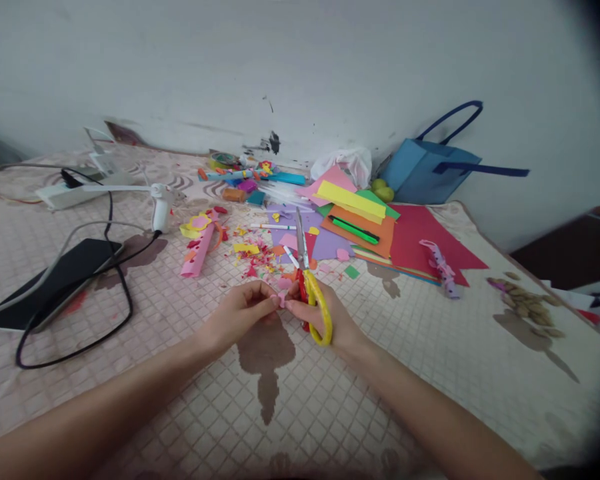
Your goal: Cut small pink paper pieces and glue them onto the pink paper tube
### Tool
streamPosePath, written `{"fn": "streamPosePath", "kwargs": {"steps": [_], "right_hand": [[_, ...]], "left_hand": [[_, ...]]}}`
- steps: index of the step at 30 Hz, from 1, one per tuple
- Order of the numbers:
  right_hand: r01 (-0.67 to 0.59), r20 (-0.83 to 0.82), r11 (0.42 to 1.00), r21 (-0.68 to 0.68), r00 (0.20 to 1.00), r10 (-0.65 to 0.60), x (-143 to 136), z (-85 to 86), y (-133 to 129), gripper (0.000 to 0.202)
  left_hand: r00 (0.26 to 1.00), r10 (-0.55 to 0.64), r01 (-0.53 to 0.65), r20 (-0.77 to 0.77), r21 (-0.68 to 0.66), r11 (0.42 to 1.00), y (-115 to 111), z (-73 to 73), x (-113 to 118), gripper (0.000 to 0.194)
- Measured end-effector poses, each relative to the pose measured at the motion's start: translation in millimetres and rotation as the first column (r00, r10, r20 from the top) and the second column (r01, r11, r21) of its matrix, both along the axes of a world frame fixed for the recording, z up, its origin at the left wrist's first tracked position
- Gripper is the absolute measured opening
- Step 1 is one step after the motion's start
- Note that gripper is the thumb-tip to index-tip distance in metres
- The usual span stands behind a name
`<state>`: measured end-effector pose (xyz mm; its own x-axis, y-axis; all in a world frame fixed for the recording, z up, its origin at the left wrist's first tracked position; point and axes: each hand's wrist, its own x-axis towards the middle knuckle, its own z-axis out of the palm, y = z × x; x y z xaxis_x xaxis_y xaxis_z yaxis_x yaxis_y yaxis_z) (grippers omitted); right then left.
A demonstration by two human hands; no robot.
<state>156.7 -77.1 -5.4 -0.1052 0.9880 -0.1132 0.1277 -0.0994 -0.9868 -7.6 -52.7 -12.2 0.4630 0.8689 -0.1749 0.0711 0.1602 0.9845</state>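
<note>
Checked cloth [220, 413] (brown-blotched): paper scraps [246, 249], pink roll [199, 252], red sheet [423, 230].

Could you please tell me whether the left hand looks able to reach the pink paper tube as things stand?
Probably yes: the tube lies forward and left of the left hand, with nothing apparent blocking the way, though that hand is occupied pinching a small pink piece.

Pink piece [281, 301], partly hidden by fingertips of the left hand [247, 305] and right hand [337, 315]. Scissors [307, 265], red handle partly covered by the right hand. Forearms [115, 400], cut off by the frame's edges. Paper scraps [263, 259], too small to distinguish.
</note>
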Motion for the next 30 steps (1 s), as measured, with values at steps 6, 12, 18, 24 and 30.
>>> {"fn": "streamPosePath", "kwargs": {"steps": [6,12,18,24,30], "right_hand": [[0.000,-0.012,1.000,0.014,1.000,0.001,1.0,-2.5,-0.1,0.016],[0.043,-0.017,0.999,0.025,0.999,-0.043,-0.8,0.8,2.0,0.016],[0.043,-0.035,0.999,0.001,0.998,-0.043,1.4,-0.1,1.2,0.020],[0.054,-0.021,0.998,0.031,0.998,-0.054,1.3,-4.6,1.4,0.020],[0.084,-0.004,0.995,0.060,0.996,-0.084,1.8,-6.2,3.1,0.017]], "left_hand": [[0.999,-0.011,0.015,0.052,-0.081,0.997,0.5,-0.5,0.6,0.025],[0.996,0.014,-0.001,0.086,-0.157,0.988,-0.4,2.4,0.8,0.023],[0.997,0.023,-0.014,0.072,-0.129,0.992,1.4,1.8,0.6,0.022],[0.999,0.014,-0.010,0.049,-0.078,0.997,1.1,2.0,0.7,0.023],[0.985,0.089,-0.066,0.145,-0.156,0.986,3.4,2.9,-1.0,0.034]]}}
